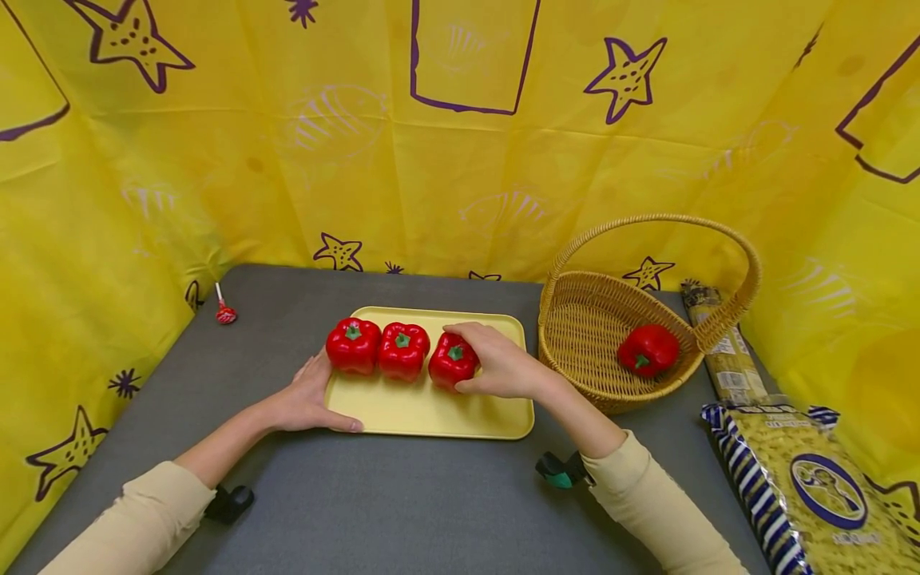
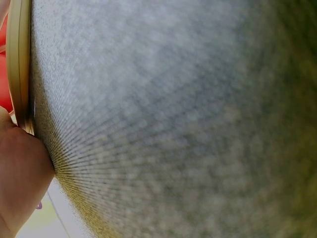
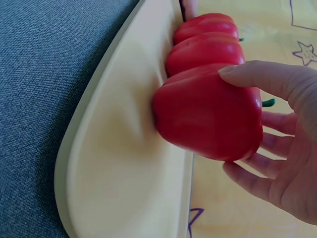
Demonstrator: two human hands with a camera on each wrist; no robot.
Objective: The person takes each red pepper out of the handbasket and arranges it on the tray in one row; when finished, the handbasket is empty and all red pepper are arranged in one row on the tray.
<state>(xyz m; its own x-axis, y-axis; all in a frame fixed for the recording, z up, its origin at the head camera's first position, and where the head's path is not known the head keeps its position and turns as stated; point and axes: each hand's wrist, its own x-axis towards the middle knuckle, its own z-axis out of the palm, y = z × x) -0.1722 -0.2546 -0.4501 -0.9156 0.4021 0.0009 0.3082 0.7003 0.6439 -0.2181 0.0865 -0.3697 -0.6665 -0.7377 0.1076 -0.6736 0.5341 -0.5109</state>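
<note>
Beige fabric sleeves [image 1: 154, 507] cross the frame's bottom; mid-frame, the curved right hand [image 1: 498, 363] grips a glossy red bell pepper [image 1: 450, 366] at a pale-yellow rectangular tray [image 1: 431, 413], whose left edge the outspread left hand [image 1: 307, 401] touches.

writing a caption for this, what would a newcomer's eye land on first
Probably the three red peppers lined up along the pale yellow tray, the right hand gripping the rightmost pepper. Next, a fourth pepper inside the wicker basket right of the tray, then the bright yellow backdrop behind.
</note>
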